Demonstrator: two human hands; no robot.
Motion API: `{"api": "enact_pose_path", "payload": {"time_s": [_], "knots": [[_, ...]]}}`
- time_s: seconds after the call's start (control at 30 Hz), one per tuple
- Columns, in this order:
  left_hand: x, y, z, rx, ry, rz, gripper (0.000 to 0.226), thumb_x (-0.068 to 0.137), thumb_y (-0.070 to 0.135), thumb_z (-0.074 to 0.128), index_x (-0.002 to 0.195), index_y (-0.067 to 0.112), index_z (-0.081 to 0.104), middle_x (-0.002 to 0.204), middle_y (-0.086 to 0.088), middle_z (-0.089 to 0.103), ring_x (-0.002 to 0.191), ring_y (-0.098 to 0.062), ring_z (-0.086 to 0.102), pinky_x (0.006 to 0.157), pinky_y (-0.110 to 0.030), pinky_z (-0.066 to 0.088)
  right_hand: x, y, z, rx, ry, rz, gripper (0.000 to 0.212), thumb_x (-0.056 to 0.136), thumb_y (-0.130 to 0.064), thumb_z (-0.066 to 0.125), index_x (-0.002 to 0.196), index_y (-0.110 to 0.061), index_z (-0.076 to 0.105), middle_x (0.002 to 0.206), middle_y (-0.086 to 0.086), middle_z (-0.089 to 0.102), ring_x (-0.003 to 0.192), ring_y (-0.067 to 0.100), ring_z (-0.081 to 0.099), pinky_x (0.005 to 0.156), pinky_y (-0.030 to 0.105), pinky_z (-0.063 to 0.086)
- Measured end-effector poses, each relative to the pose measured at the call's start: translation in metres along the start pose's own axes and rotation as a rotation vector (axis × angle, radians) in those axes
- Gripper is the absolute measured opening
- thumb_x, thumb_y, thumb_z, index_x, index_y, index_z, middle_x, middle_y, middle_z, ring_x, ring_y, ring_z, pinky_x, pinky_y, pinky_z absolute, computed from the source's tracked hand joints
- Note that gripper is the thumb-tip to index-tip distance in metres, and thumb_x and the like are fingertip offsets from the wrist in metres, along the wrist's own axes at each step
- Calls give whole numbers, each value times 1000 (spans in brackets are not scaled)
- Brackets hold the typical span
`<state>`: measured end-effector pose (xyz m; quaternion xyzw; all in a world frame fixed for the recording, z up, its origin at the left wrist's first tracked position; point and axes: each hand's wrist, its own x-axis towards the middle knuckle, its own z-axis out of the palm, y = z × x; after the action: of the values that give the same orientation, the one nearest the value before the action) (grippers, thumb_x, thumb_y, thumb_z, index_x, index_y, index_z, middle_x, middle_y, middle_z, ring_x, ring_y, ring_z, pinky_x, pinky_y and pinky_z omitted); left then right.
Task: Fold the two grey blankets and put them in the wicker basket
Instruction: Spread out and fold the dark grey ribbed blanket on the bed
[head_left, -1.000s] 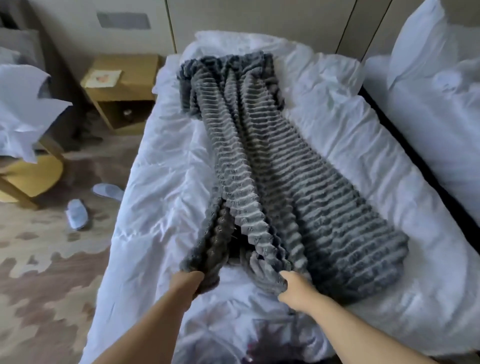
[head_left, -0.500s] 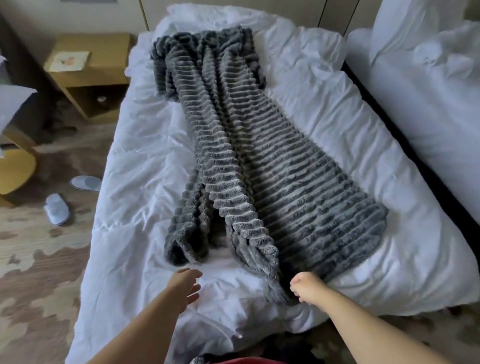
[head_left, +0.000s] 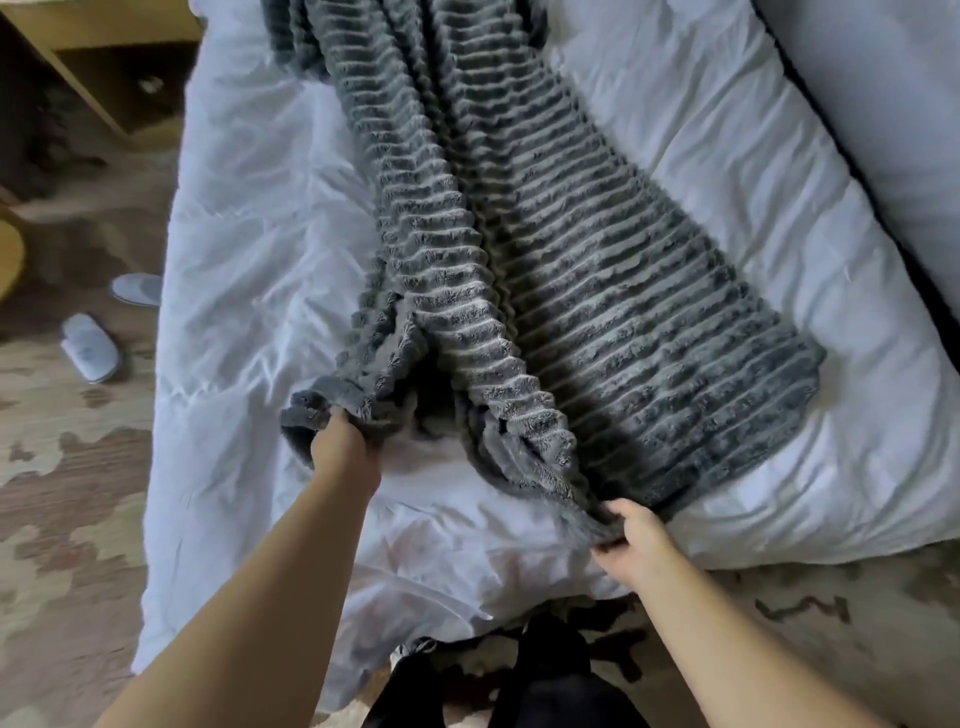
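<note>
bed: we see a white, crumpled duvet covering the mattress, which runs away from the person and fills most of the head view.
blanket: one dark grey ribbed plush blanket lies lengthwise on the duvet, bunched into long folds. Its far end runs out past the top edge. The near end fans out wide to the right and sits close to the foot of the bed. A raised ridge runs down the middle, and there is a dark gap between the folds near the left corner.
floor: beige and brown patterned carpet shows left of the bed and at the foot.
second bed: white bedding at right, set apart from the first bed by a dark gap.
nightstand: light wooden open-shelf nightstand at top left, just beside the bed.
left hand: the left hand grips the near-left corner of the blanket, which is lifted off the duvet. Its fingers are curled into the fabric, and we cannot see the fingertips.
right hand: the right hand pinches the near end of the middle fold at the foot of the bed, with the thumb under and the fingers over the fabric.
slippers: two pale grey slippers lie on the carpet left of the bed, near each other but not touching.
</note>
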<state>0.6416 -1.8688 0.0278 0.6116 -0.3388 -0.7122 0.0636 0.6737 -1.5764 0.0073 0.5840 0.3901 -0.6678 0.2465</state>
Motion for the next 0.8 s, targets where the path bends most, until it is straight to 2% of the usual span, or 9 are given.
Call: {"api": "enact_pose_path", "payload": {"time_s": [0.1, 0.2, 0.27, 0.33, 0.43, 0.53, 0.63, 0.7, 0.8], "knots": [[-41, 37, 0, 59, -147, -81, 12, 94, 10, 44, 88, 14, 54, 85, 0, 59, 50, -10, 58, 56, -46, 54, -39, -19, 28, -4, -43, -159, 21, 92, -5, 43, 73, -5, 50, 77, 14, 55, 68, 28, 55, 60, 35, 46], [-79, 80, -24, 186, -440, -126, 28, 96, 11, 30, 96, 8, 58, 70, -11, 63, 48, -24, 64, 64, -35, 41, -89, -39, 47, -5, -66, -334, 14, 82, -6, 50, 70, -11, 45, 73, 6, 51, 61, 23, 55, 56, 33, 47], [-98, 117, -48, 72, -813, -119, 51, 102, 21, 22, 101, -4, 67, 91, -23, 71, 81, -30, 71, 76, -39, 52, -116, -51, 52, 59, -65, -435, 13, 74, -8, 54, 69, -15, 45, 86, 3, 53, 71, 21, 57, 63, 34, 50], [-112, 158, -64, -99, -936, -1, 56, 102, 26, 21, 118, -14, 57, 120, -31, 60, 114, -36, 58, 102, -43, 42, -137, -61, 56, 129, -52, -512, 12, 70, -8, 54, 71, -17, 47, 95, 2, 53, 78, 23, 55, 68, 33, 49], [-92, 179, -68, -174, -647, 144, 35, 97, 18, 37, 104, 4, 68, 126, -19, 61, 120, -33, 56, 104, -38, 40, -155, -66, 69, 154, 14, -572, 10, 72, -10, 55, 70, -17, 48, 103, 2, 50, 82, 22, 50, 78, 33, 44], [-65, 167, -78, -130, -44, 275, 22, 94, 8, 38, 98, 14, 60, 114, -7, 60, 104, -25, 58, 72, -35, 47, -158, -56, 80, 116, 39, -574, 19, 79, -17, 61, 98, -15, 60, 102, 3, 53, 91, 21, 53, 85, 37, 46], [-44, 140, -87, -47, -32, 244, 40, 90, 3, 37, 127, 10, 51, 102, -5, 58, 88, -22, 55, 63, -31, 46, -155, -44, 78, 75, 150, -634, 38, 89, -17, 57, 125, -8, 57, 116, 10, 60, 89, 21, 55, 81, 34, 46], [-45, 132, -86, -17, -76, 354, 37, 87, 3, 39, 117, 15, 57, 89, 0, 56, 82, -19, 53, 73, -31, 45, -157, -46, 68, 90, 231, -661, 35, 91, -18, 54, 124, -6, 58, 114, 11, 60, 83, 20, 54, 78, 31, 42], [-69, 150, -66, 21, -134, 648, 26, 83, 6, 44, 98, 17, 62, 97, -9, 60, 88, -22, 54, 83, -34, 44, -170, -60, 58, 198, 283, -834, 29, 91, -17, 54, 119, -13, 61, 110, 2, 59, 96, 21, 56, 86, 31, 44]]}}
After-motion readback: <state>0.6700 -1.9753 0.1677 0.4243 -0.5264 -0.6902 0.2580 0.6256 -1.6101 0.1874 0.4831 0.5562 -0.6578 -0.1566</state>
